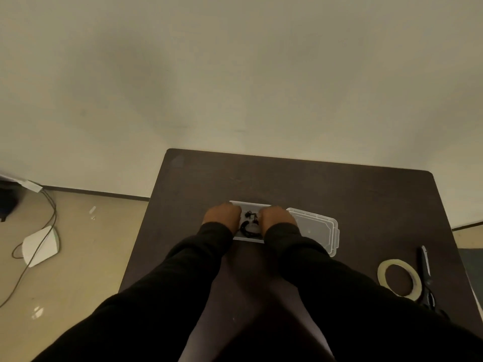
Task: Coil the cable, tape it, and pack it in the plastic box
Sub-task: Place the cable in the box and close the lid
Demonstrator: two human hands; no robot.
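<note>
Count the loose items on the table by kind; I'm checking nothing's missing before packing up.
Plastic box: 1
Coiled cable, in that box: 1
Clear lid: 1
Tape roll: 1
Scissors: 1
Total: 5

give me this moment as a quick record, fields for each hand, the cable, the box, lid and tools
left hand: on the left side of the plastic box, fingers curled over its far edge
right hand: on the box's right side, same pose
cable: black, coiled, lying inside the box between the hands
lid: clear, off, on the table right of the box
tape roll: flat on the table, near right
scissors: closed, just right of the tape roll
</note>
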